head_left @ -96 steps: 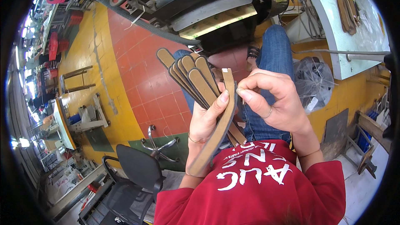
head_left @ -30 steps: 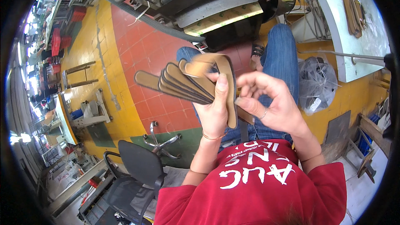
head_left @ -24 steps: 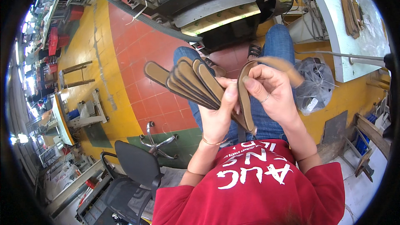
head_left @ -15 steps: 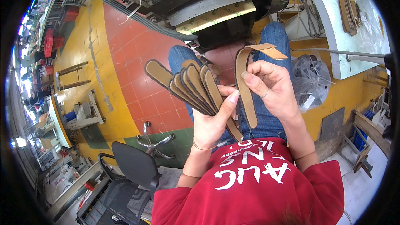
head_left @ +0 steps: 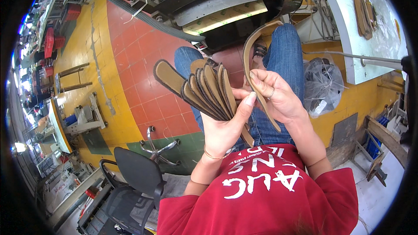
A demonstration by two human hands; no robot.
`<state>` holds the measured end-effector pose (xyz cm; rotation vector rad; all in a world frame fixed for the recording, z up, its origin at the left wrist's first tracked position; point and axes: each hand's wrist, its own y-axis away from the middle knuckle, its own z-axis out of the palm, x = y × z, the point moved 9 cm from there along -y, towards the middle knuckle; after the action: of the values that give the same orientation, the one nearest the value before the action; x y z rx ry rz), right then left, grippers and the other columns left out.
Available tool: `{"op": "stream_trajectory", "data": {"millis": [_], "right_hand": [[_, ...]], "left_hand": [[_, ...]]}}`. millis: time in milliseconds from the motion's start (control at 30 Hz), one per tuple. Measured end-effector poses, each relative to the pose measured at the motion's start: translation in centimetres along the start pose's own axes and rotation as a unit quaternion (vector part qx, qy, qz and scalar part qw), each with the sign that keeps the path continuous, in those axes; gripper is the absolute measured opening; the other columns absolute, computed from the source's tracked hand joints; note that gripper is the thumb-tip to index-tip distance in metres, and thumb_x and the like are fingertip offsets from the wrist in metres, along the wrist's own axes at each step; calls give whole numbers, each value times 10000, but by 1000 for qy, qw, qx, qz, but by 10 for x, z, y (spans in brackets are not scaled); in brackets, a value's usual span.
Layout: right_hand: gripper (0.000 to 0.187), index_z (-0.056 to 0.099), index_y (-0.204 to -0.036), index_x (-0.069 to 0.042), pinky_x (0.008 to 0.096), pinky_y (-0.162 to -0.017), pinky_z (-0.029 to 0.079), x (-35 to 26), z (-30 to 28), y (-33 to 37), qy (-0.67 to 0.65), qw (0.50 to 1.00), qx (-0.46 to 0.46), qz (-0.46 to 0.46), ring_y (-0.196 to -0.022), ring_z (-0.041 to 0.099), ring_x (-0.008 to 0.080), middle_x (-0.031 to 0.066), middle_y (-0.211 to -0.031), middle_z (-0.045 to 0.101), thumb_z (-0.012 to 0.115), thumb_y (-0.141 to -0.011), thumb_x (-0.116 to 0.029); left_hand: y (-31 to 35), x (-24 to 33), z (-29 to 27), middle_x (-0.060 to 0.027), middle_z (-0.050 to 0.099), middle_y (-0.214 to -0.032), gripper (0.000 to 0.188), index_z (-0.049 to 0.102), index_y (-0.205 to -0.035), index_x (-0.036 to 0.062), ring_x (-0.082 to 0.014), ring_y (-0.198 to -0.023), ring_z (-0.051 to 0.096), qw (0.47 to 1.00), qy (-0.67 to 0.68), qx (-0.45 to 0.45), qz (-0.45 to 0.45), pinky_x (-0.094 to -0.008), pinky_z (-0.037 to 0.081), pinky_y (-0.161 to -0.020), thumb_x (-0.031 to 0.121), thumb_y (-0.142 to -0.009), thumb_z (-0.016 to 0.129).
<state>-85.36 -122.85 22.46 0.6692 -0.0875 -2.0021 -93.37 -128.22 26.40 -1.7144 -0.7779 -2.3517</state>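
A fanned bundle of tan leather straps (head_left: 204,88) with dark edges and rounded ends is gripped in my left hand (head_left: 223,130). Its thumb presses across the straps, and their lower ends stick out below the fingers. Between the thumb and fingers of my right hand (head_left: 277,93) is a single curved leather strap (head_left: 246,56). That strap stands nearly edge-on, its far end bending up and right, its near end hanging below the right hand. The left fingertips lie close beside this single strap; whether they touch it I cannot tell.
A dark machine (head_left: 217,8) with a metal plate stands just ahead of my knees. A pale table (head_left: 339,21) at the right carries more brown strips (head_left: 360,8). A clear plastic bag (head_left: 323,85) lies beneath it. A black office chair (head_left: 135,178) is at the lower left.
The single strap in my right hand has turned from its flat face to nearly edge-on, and its far end has swung upward. The bundle has shifted slightly right.
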Motion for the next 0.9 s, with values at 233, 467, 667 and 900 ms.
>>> {"op": "stream_trajectory", "data": {"millis": [233, 467, 667, 900], "right_hand": [[118, 600, -936, -34, 159, -641, 415, -38, -4, 2, 219, 964, 84, -127, -706, 507, 3, -46, -810, 596, 594, -919, -150], [164, 592, -972, -30, 166, -648, 418, -37, -5, 4, 241, 950, 126, -155, -728, 519, 8, -37, -836, 608, 579, -933, -188], [259, 600, -911, -7, 183, -582, 401, -25, 6, 16, 318, 941, 65, -101, -677, 496, 19, -32, -758, 578, 565, -942, -262], [289, 610, -816, -10, 186, -520, 340, -25, 8, 15, 338, 933, 52, -114, -599, 408, 1, -64, -662, 517, 557, -948, -262]], "left_hand": [[12, -5, -4, 13, 607, -749, 108, 654, -932, -11, -33, -640, 526, 997, -40, -1, -63, -175, 426, -563, 57, -848, 667], [6, -5, -3, -54, 609, -754, 72, 614, -903, -32, -76, -553, 513, 999, -49, -8, -18, -201, 403, -498, 19, -855, 629], [0, 5, -16, 19, 595, -732, 59, 642, -890, -19, -27, -619, 511, 997, -51, 50, 33, -179, 417, -538, 27, -853, 642], [2, -6, -13, -70, 616, -773, 127, 607, -960, -32, -95, -552, 518, 1000, 9, 14, -8, -227, 414, -499, 41, -860, 637]]}}
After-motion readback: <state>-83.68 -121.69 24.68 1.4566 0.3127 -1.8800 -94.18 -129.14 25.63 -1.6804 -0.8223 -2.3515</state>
